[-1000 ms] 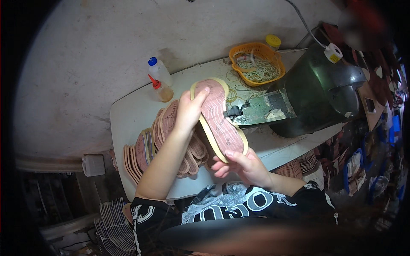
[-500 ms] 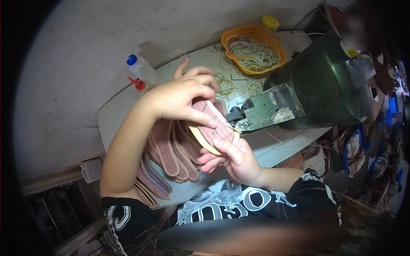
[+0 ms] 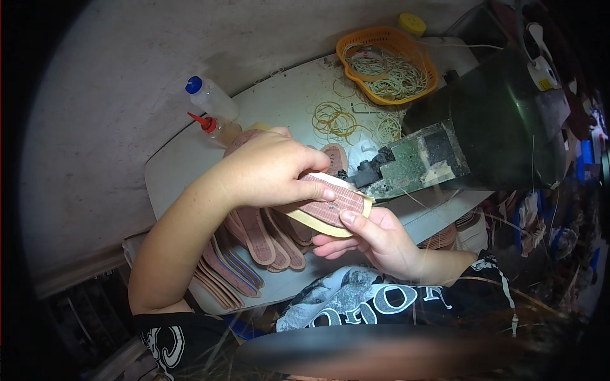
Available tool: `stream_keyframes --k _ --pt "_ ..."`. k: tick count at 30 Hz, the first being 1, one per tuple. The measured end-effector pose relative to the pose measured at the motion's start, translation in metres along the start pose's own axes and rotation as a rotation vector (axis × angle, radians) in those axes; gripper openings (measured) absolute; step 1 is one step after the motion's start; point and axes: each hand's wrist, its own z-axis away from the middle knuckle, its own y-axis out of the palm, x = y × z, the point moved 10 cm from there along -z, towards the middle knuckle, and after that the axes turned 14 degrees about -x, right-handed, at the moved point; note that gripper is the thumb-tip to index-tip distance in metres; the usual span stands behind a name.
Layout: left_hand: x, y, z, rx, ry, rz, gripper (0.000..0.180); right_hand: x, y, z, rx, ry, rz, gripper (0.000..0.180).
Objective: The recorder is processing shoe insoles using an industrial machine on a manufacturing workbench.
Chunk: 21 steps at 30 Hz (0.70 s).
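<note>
We hold a pink ribbed shoe sole with a yellow edge [image 3: 330,209] in both hands above the white table [image 3: 184,165], its tip close against the front of the dark green machine [image 3: 483,133]. Our left hand [image 3: 267,174] lies over the sole from above, its fingers [image 3: 321,190] closed down on the top face. Our right hand [image 3: 375,238] supports it from below, thumb pressed on the near edge, so its fingers are gripping the sole too. Under our left forearm a fanned stack of similar pink soles [image 3: 254,244] rests on the table. Behind sit two clear squeeze bottles, one blue-capped [image 3: 210,96] and one red-nozzled [image 3: 219,129], loose rubber bands [image 3: 333,117], and an orange basket [image 3: 387,63] holding more bands.
</note>
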Motion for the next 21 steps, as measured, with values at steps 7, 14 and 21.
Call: stream_keyframes --k 7,14,21 --pt "0.006 0.001 0.018 0.041 -0.248 -0.036 0.038 -0.001 -0.003 -0.005 0.012 0.005 -0.052 0.046" --pt "-0.008 0.008 0.040 -0.031 -0.462 -0.039 0.049 0.010 -0.007 0.000 0.000 0.002 -0.026 0.045" --pt "-0.001 0.036 0.054 -0.037 -0.639 0.232 0.049 0.016 -0.012 0.002 -0.021 -0.024 0.051 0.038"
